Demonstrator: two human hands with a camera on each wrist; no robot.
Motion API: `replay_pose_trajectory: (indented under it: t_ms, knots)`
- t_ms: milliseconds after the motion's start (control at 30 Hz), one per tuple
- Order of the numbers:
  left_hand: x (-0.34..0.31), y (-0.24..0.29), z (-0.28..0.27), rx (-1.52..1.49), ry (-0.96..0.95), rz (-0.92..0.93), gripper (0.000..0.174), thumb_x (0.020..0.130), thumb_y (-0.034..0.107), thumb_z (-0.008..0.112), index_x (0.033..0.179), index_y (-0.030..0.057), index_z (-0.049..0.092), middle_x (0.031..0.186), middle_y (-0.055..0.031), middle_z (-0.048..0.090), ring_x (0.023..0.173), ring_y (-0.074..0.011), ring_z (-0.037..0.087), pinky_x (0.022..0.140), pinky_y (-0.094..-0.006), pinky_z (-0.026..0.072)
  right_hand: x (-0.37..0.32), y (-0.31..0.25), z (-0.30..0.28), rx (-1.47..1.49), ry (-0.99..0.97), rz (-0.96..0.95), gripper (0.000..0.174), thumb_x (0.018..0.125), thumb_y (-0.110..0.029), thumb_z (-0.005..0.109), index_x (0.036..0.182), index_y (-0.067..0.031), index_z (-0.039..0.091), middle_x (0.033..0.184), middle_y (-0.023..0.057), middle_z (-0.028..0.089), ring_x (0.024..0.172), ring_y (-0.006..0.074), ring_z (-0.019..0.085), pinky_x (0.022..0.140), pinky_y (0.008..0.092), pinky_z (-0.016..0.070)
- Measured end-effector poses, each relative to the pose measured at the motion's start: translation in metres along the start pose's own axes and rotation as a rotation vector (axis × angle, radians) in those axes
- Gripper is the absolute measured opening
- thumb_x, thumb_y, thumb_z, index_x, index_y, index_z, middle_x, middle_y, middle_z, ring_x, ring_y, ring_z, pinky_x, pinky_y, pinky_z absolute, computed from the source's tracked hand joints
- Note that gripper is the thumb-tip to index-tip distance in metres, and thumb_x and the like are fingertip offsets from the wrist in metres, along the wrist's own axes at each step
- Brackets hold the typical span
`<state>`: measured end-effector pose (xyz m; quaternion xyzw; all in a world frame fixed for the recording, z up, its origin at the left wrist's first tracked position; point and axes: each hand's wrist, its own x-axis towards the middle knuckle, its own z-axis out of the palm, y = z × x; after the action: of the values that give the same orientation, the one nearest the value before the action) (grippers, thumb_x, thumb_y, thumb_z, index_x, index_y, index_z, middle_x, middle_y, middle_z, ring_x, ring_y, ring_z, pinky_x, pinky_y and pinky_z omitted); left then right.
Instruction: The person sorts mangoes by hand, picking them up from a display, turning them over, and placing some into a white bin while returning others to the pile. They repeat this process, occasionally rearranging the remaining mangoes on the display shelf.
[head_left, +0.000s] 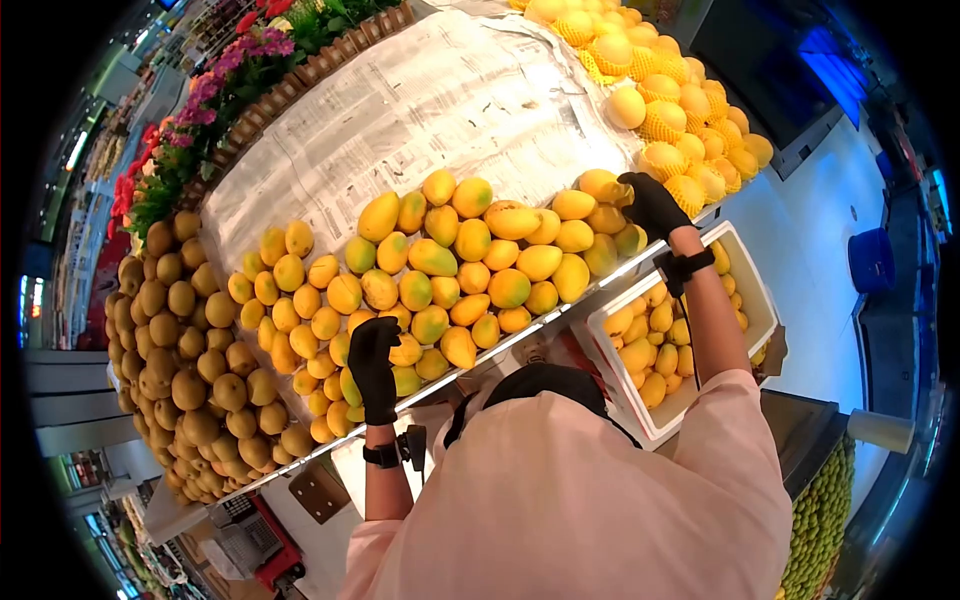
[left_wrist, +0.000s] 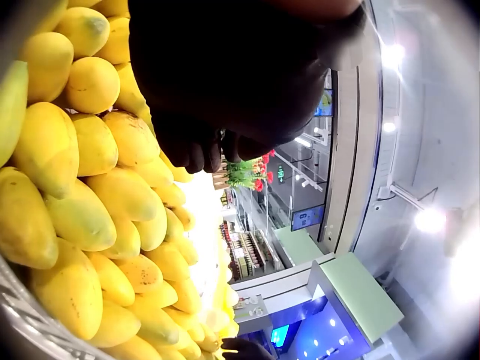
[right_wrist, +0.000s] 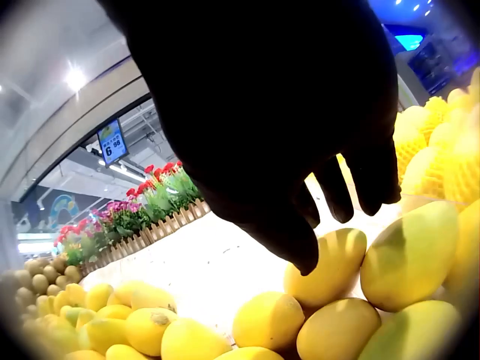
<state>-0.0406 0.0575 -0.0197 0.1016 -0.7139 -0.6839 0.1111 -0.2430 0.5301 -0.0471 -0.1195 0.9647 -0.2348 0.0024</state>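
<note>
A heap of brown fruit (head_left: 190, 370) runs off the left edge, and beside it the black-gloved left hand (head_left: 373, 365) rests loosely bent fingers on the front of the mango pile (head_left: 450, 270), gripping nothing. The right hand (head_left: 652, 205), fingers spread and empty, is at the pile's right end; whether it touches is hard to tell. There are two hands, one white crate (head_left: 762, 300) partly hidden behind the arm, and mangoes beyond counting on the newspaper-lined table (head_left: 420, 110).

Plump yellow and yellow-green mangoes (head_left: 470, 270) lie on their sides in a sloping heap across the middle of the frame on the newspaper-covered counter (head_left: 430, 100), the greener ones scattered among them, the rightmost mango (head_left: 600, 185) at the heap's upper right corner.
</note>
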Motion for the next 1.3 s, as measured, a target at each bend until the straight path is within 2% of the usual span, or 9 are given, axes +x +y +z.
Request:
replay_pose_trajectory:
  t_ms: [133, 300, 533, 733, 833, 933, 967, 1133, 1300]
  knots:
    - [0.002, 0.001, 0.003, 0.015, 0.048, -0.036, 0.014, 0.091, 0.007, 0.061, 0.102, -0.0011, 0.063, 0.095, -0.0062, 0.065, 0.079, -0.0116, 0.059, 0.072, -0.0249, 0.0464, 0.038, 0.013, 0.013, -0.051, -0.136, -0.013, 0.056, 0.071, -0.007, 0.071, 0.124, -0.0052, 0.054, 0.122, 0.0187, 0.058, 0.114, 0.0352, 0.055, 0.099, 0.0392, 0.0447]
    - [-0.001, 0.002, 0.002, 0.044, 0.105, -0.047, 0.015, 0.091, 0.007, 0.061, 0.104, -0.0008, 0.063, 0.099, -0.0064, 0.065, 0.083, -0.0121, 0.06, 0.073, -0.0245, 0.0472, 0.071, 0.026, 0.032, -0.069, -0.355, -0.022, 0.076, 0.068, -0.005, 0.07, 0.138, -0.0054, 0.04, 0.131, 0.0206, 0.051, 0.123, 0.0354, 0.049, 0.105, 0.0392, 0.0405]
    - [-0.002, 0.004, 0.007, 0.066, 0.118, -0.088, 0.017, 0.091, 0.009, 0.062, 0.104, -0.0005, 0.063, 0.098, -0.006, 0.066, 0.083, -0.0124, 0.06, 0.073, -0.0248, 0.0469, 0.093, 0.029, 0.046, -0.079, -0.465, -0.212, 0.08, 0.059, -0.002, 0.078, 0.132, -0.0096, 0.048, 0.125, 0.019, 0.056, 0.118, 0.0365, 0.053, 0.099, 0.0397, 0.0464]
    - [-0.001, 0.002, 0.013, 0.067, 0.119, -0.077, 0.017, 0.091, 0.01, 0.061, 0.105, -0.0007, 0.063, 0.096, -0.0063, 0.065, 0.082, -0.0127, 0.06, 0.074, -0.026, 0.0468, 0.096, 0.025, 0.032, -0.047, -0.498, -0.136, 0.081, 0.056, -0.004, 0.078, 0.131, -0.0119, 0.049, 0.123, 0.0183, 0.057, 0.116, 0.0351, 0.054, 0.097, 0.0407, 0.047]
    - [-0.001, 0.002, 0.013, 0.05, 0.116, -0.065, 0.017, 0.091, 0.009, 0.062, 0.104, -0.0012, 0.063, 0.095, -0.0065, 0.065, 0.082, -0.0126, 0.059, 0.074, -0.0256, 0.0468, 0.094, 0.026, 0.016, 0.112, -0.467, -0.147, 0.08, 0.058, -0.005, 0.078, 0.132, -0.0117, 0.049, 0.123, 0.0161, 0.059, 0.114, 0.0307, 0.056, 0.097, 0.0387, 0.0469]
    - [-0.001, 0.001, 0.012, 0.044, 0.117, -0.067, 0.018, 0.09, 0.009, 0.062, 0.104, -0.0017, 0.063, 0.094, -0.0065, 0.065, 0.081, -0.0126, 0.059, 0.074, -0.0253, 0.0468, 0.086, 0.011, -0.012, 0.345, -0.435, -0.052, 0.077, 0.059, -0.001, 0.076, 0.131, -0.0082, 0.05, 0.13, 0.0121, 0.056, 0.122, 0.0264, 0.05, 0.105, 0.0362, 0.0402]
    - [-0.001, 0.002, 0.013, 0.043, 0.11, -0.063, 0.018, 0.09, 0.009, 0.062, 0.104, -0.0018, 0.063, 0.094, -0.0064, 0.065, 0.081, -0.0126, 0.059, 0.074, -0.0252, 0.0468, 0.082, 0.009, -0.019, 0.343, -0.342, -0.124, 0.074, 0.063, 0.0, 0.075, 0.132, -0.006, 0.049, 0.13, 0.0098, 0.056, 0.122, 0.0233, 0.05, 0.105, 0.035, 0.0391]
    - [-0.003, 0.003, 0.013, 0.017, 0.09, -0.051, 0.017, 0.09, 0.007, 0.062, 0.104, -0.0019, 0.062, 0.094, -0.0066, 0.065, 0.08, -0.0124, 0.059, 0.073, -0.0255, 0.0471, 0.053, -0.035, -0.045, 1.028, -0.244, 0.005, 0.062, 0.076, -0.009, 0.071, 0.133, -0.0023, 0.048, 0.127, 0.0054, 0.055, 0.117, 0.0163, 0.052, 0.101, 0.0309, 0.0422]
    - [-0.004, 0.001, 0.017, -0.049, 0.064, 0.009, 0.013, 0.089, 0.005, 0.061, 0.101, -0.0013, 0.061, 0.092, -0.0059, 0.064, 0.078, -0.0122, 0.058, 0.072, -0.0256, 0.0471, 0.031, -0.071, -0.016, 1.758, -0.351, 0.104, 0.059, 0.084, -0.01, 0.065, 0.136, 0.0034, 0.042, 0.124, 0.0174, 0.056, 0.114, 0.0294, 0.058, 0.102, 0.0387, 0.0455]
